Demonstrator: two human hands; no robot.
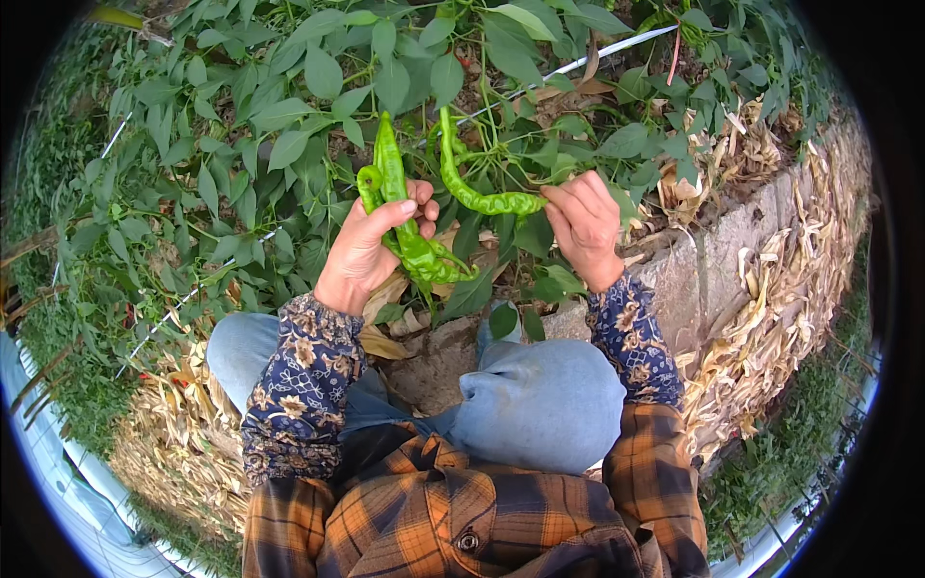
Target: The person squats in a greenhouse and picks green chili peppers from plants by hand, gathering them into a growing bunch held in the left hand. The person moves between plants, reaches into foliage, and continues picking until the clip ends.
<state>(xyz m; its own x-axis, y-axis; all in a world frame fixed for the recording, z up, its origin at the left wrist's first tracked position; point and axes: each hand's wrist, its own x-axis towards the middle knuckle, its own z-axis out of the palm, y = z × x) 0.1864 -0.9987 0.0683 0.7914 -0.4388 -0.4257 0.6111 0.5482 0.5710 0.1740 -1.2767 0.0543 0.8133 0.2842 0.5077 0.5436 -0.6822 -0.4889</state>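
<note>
My left hand [379, 235] is closed around several green chili peppers [392, 167], which stick out above the thumb and below the palm. One of them curls back at its end beside the thumb. To the right, my right hand [585, 220] pinches one end of a long, bent green pepper [480, 199] between thumb and fingers. This pepper's other end rises towards the leaves, and whether it is still joined to a stem is not plain. Behind both hands are leafy pepper plants [390, 79], touching or close to the fingers.
A white cord [614, 49] runs slantwise through the plants, with a red tie [675, 56] hanging near it. Dry corn husks [766, 318] cover the ground beside a stone-like edge [676, 285]. My bent knees [542, 397] are close below my hands.
</note>
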